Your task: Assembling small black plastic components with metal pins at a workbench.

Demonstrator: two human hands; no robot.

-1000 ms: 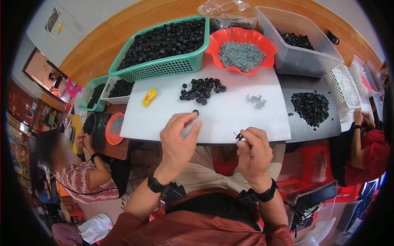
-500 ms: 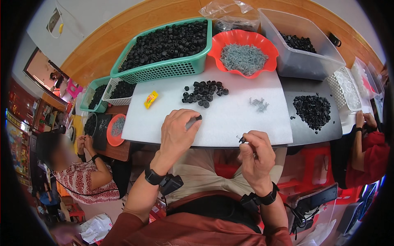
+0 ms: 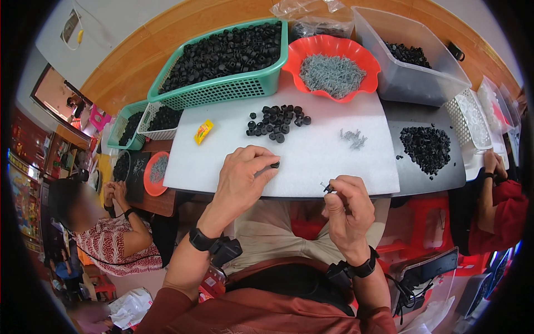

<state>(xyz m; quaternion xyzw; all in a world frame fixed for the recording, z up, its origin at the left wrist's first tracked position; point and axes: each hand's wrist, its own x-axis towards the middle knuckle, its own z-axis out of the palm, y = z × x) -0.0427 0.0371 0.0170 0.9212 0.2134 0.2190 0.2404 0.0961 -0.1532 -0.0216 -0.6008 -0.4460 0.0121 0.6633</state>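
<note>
Over the near edge of the white foam sheet (image 3: 222, 133), my left hand (image 3: 243, 177) pinches a small round black plastic cap (image 3: 275, 165) between thumb and fingers. To its right, my right hand (image 3: 350, 210) is closed on a small black plastic piece (image 3: 329, 189) with a thin metal screw (image 3: 322, 185) sticking out of it. The two held parts are apart. Beyond my left hand lies a loose cluster of black round caps (image 3: 273, 122). A small heap of grey screws (image 3: 353, 139) rests farther right on the sheet.
At the back stand a green basket of black caps (image 3: 222, 92), a red scalloped bowl (image 3: 370, 83) of screws and a clear bin (image 3: 423, 83). A pile of small black parts (image 3: 425, 149) lies right. A yellow packet (image 3: 203, 132) sits left. Co-workers sit on both sides.
My left hand has shifted slightly right with the black cap, which shows a little more beyond the fingertips. The right hand has barely moved.
</note>
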